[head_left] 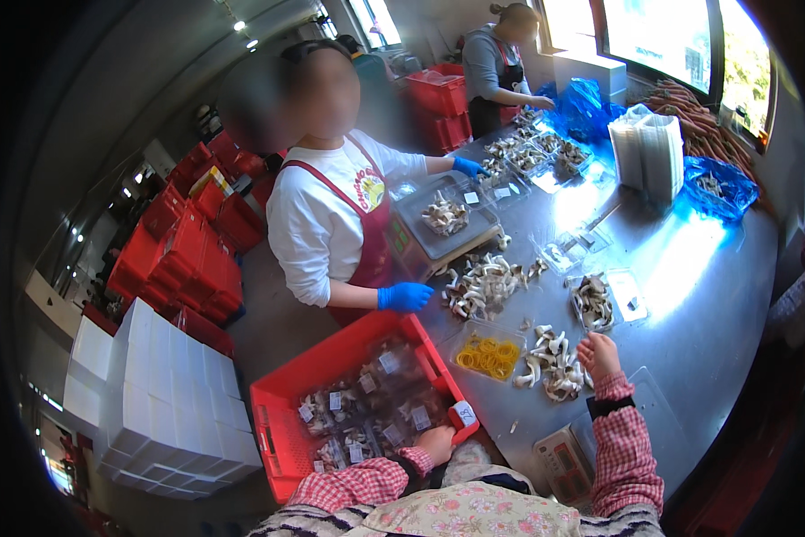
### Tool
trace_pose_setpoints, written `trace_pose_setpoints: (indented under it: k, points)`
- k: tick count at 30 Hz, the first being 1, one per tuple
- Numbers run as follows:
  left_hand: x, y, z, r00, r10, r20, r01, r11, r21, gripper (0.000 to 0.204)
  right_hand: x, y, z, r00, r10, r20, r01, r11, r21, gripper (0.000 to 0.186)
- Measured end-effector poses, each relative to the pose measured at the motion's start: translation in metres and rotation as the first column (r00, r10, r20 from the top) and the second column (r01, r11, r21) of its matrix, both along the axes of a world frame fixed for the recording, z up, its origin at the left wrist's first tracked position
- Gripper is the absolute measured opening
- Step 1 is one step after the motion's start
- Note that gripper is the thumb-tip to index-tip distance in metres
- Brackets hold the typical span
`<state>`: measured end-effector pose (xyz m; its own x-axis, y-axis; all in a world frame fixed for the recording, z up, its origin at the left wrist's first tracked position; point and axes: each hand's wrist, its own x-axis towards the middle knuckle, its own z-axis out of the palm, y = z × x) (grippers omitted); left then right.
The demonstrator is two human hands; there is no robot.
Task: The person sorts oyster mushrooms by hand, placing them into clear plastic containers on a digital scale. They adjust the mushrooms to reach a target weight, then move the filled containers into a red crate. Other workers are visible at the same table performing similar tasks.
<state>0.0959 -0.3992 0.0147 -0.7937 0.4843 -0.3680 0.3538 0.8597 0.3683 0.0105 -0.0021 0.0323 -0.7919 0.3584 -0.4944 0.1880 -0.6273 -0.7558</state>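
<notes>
My left hand (436, 444) is closed over the near rim of a red plastic crate (281, 438), beside its white tag. Inside the crate lie several clear packs of mushrooms (335, 403) with white labels. My right hand (599, 354) is over the metal table, its fingers drawn together; what they hold, if anything, is too small to make out. Just beyond it, an open clear plastic box (593, 302) is filled with mushrooms. A loose heap of mushrooms (554, 362) lies left of that hand. Farther left is a clear tray of yellow rubber bands (489, 356).
A scale (565, 465) is by my right forearm. Across the table, a blue-gloved co-worker (331, 206) stands at another scale (442, 224) bearing mushrooms. Stacked clear boxes (646, 157), blue bags (720, 188) and carrots (689, 116) sit far right. White foam boxes (170, 394) stand left.
</notes>
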Motion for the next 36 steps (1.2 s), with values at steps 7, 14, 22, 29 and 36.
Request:
trace_pose_setpoints:
  k: [7, 14, 22, 29, 36]
  points:
    - [-0.001, 0.001, 0.0, 0.998, 0.009, 0.067, -0.007, 0.999, -0.038, 0.029, -0.078, 0.075, -0.071, 0.797, -0.247, 0.551, 0.052, 0.938, 0.344, 0.039]
    - [-0.001, -0.002, -0.005, 1.0, -0.008, 0.023, 0.008, 1.0, 0.008, 0.028, -0.106, 0.083, -0.124, 0.896, -0.091, 0.436, 0.096, 0.995, 0.011, 0.031]
    - [-0.001, -0.005, -0.014, 1.0, 0.0, 0.029, 0.001, 1.0, -0.019, 0.025, -0.088, 0.097, -0.107, 0.916, 0.267, 0.3, -0.289, 0.957, 0.029, 0.03]
    - [-0.003, -0.008, -0.019, 0.999, -0.011, 0.04, 0.011, 1.0, 0.002, 0.025, -0.021, 0.085, -0.011, 0.955, -0.006, 0.298, -0.058, 0.977, 0.205, 0.025]
    - [-0.003, -0.007, -0.015, 0.999, -0.009, 0.044, 0.008, 1.0, 0.013, 0.025, 0.148, 0.085, 0.057, 0.976, -0.005, 0.216, -0.084, 0.911, 0.404, 0.018]
